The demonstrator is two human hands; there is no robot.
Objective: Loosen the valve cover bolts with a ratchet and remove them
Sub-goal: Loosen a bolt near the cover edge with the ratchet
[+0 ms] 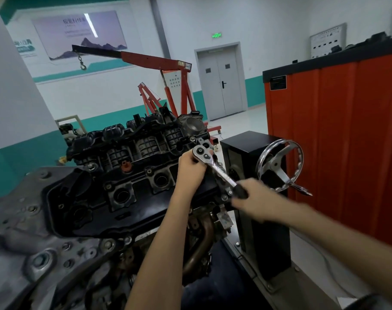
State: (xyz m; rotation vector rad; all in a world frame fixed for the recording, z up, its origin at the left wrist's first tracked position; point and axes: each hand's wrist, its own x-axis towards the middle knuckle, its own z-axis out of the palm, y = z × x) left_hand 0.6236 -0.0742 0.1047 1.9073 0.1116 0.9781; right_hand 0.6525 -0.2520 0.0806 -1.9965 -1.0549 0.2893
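White workshop walls, a red engine hoist (pixel 154 61) and an orange cabinet (pixel 338 135) stood beyond the black valve cover (pixel 96 198). At the cover's far right corner, the left hand (pixel 190 167) had its grip curled round the head of the ratchet (pixel 219 172). The blurred right hand (pixel 255 198) held the black handle in a closed grip, just off the cover's right edge. Any bolt under the head was hidden.

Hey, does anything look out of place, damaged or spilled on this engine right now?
Nothing stands out. The ratchet sits at the valve cover's right end; the left hand holds its head and the right hand, blurred, grips its handle. No spill or breakage shows.
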